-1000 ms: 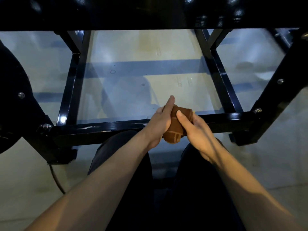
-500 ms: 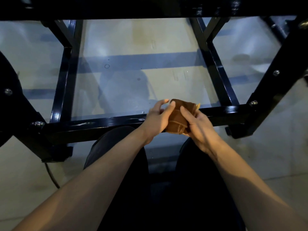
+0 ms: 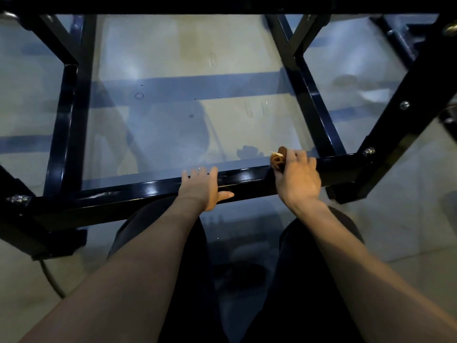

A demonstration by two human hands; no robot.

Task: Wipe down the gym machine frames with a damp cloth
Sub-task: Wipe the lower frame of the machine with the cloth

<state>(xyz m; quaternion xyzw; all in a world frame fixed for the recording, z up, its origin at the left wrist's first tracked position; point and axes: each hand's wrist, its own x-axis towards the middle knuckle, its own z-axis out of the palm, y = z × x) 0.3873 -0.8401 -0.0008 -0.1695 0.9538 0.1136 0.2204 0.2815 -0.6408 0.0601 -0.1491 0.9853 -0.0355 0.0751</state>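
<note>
A glossy black machine frame (image 3: pixel 138 191) runs as a low crossbar in front of my knees, with side rails going away from me. My right hand (image 3: pixel 298 178) grips a folded brown cloth (image 3: pixel 279 158) and holds it against the top of the crossbar near its right end; most of the cloth is hidden under the fingers. My left hand (image 3: pixel 201 188) rests flat on the middle of the crossbar with fingers spread and thumb out to the right, holding nothing.
A slanted black post (image 3: pixel 405 105) with bolts rises at the right. A second rail (image 3: pixel 66 120) runs along the left, ending at a foot (image 3: pixel 59 243) with a cable beside it. Pale shiny floor (image 3: pixel 188 58) shows through the frame. My dark-trousered knees are below.
Both hands held the cloth together over the crossbar. Now the left hand has let go and lies flat on the bar, and the right hand has carried the cloth to the right.
</note>
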